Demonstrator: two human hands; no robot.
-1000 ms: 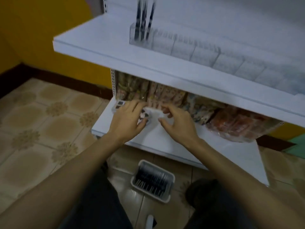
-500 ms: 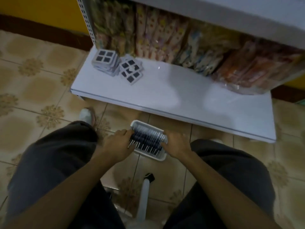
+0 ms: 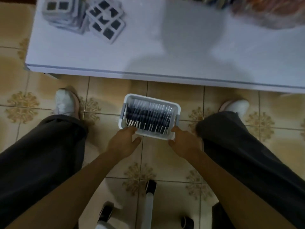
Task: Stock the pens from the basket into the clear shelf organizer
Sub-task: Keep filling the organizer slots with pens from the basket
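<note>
Head view: the white rectangular plastic basket (image 3: 177, 111), filled with dark slim pens (image 3: 146, 116), is positioned over the beige patterned tile floor (image 3: 155, 156), in front of the white metal base shelf (image 3: 165, 60). Its near-left corner is gripped by the left hand (image 3: 125, 142), and its near-right corner by the right hand (image 3: 184, 142).

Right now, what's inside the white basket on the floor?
The basket holds dark pens with pale ends, lying side by side in a packed row. Whatever lies beneath that top layer, and the basket's bottom, is covered by them.

Tiled floor (image 3: 155, 156), basket (image 3: 148, 98) of pens (image 3: 146, 116)
</note>
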